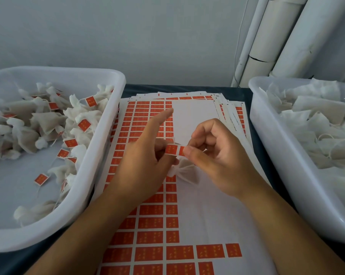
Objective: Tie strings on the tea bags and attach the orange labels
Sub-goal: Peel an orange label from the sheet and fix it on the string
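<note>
Pinching at centre frame: an orange label [174,149] is held between both hands above the sticker sheet [153,215]. One end is gripped by the right hand [217,155] with thumb and forefinger; the other end is pinched by the left hand [146,157], whose index finger is pointed straight out away from the grip. A tea bag [185,172] is seen just below the label, hanging under the fingers, partly hidden by both hands; its string cannot be made out. Sheets of orange labels are stacked on the dark table [239,92]. Finished, labelled bags are piled in the left white tub [108,135]. Unlabelled bags with loose strings are piled in the right white tub [266,135].
</note>
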